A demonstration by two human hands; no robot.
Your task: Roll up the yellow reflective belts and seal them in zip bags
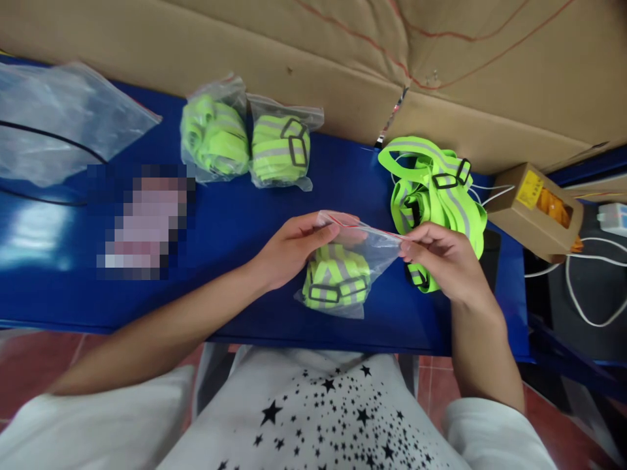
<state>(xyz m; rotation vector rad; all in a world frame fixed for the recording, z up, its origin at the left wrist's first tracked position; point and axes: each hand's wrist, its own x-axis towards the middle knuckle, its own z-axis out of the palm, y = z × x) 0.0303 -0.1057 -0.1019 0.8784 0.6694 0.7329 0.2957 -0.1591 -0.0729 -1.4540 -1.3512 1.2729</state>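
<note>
A clear zip bag (365,251) with a folded neon-yellow reflective strap (337,282) inside hangs just above the blue table (235,222). My left hand (294,247) pinches the bag's top edge at its left end. My right hand (443,258) pinches the same edge at its right end. Both hands are closed on the bag's mouth.
Two packed bags of neon straps (214,137) (281,150) lie at the back. A loose heap of neon straps (434,189) sits by my right hand. Empty clear bags (63,117) lie far left. A small cardboard box (536,202) and white cables (582,287) are at right. Cardboard sheet (343,59) lines the back.
</note>
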